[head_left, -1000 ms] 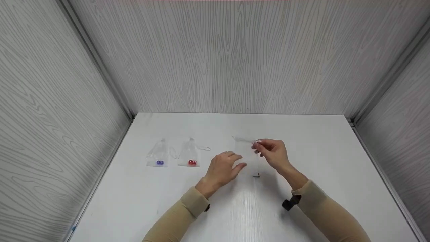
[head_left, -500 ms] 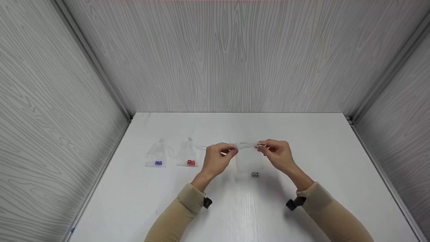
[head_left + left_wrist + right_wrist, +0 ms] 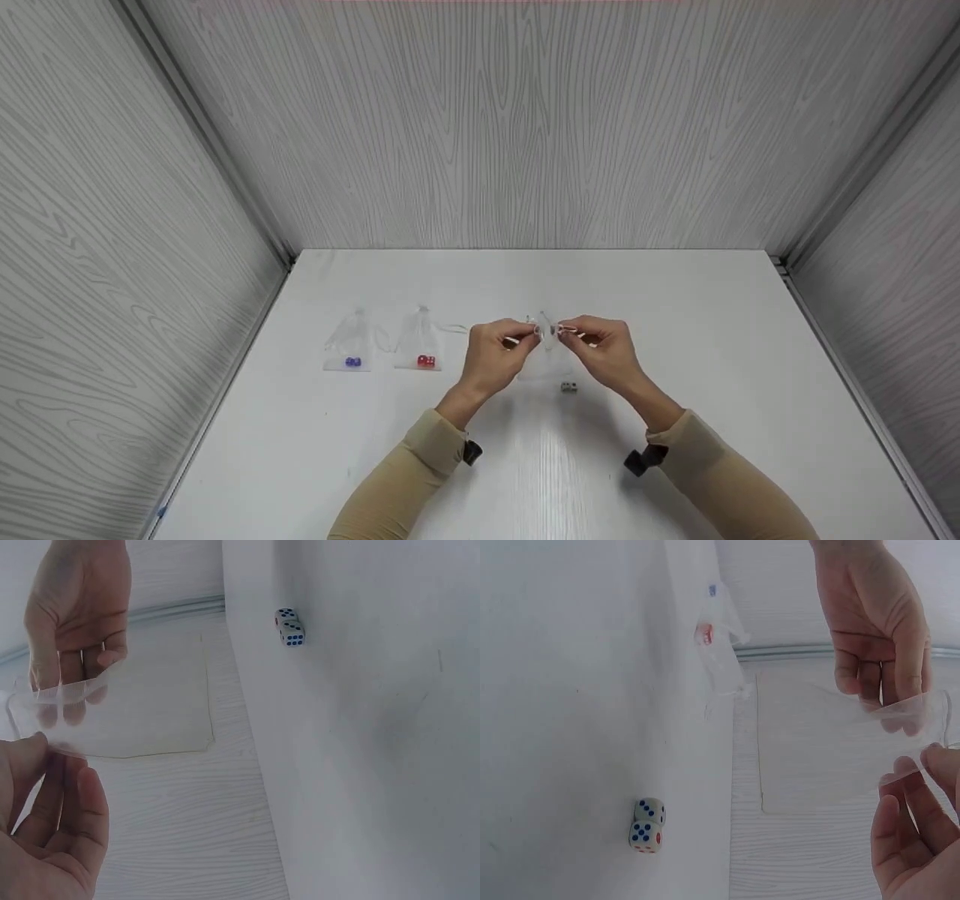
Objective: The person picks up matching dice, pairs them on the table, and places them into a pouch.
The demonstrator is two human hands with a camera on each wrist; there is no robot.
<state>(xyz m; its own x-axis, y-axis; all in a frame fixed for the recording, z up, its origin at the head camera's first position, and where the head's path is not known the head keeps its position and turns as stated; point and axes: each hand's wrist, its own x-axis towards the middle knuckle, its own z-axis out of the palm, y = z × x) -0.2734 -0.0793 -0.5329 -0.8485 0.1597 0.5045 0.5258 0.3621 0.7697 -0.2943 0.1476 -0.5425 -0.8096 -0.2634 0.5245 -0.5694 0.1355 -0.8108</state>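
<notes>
A sheer white drawstring pouch hangs between my two hands, its mouth at the fingertips. My left hand pinches one side of the mouth between thumb and fingers. Opposite it, my right hand pinches the other side, with a bit of white cord showing at the fingers. In both wrist views, fingers show through the thin fabric. Two white dice with mostly blue pips lie side by side on the table, nearer to me than the pouch.
To the left on the white table lie two more sheer pouches. One pouch holds blue dice, the other pouch red dice. Wood-grain panels enclose the table at the back and sides.
My left hand went from loose fingers beside the pouch to pinching its mouth. Both hands then drew closer together, and the mouth went from stretched wide to a narrower gap.
</notes>
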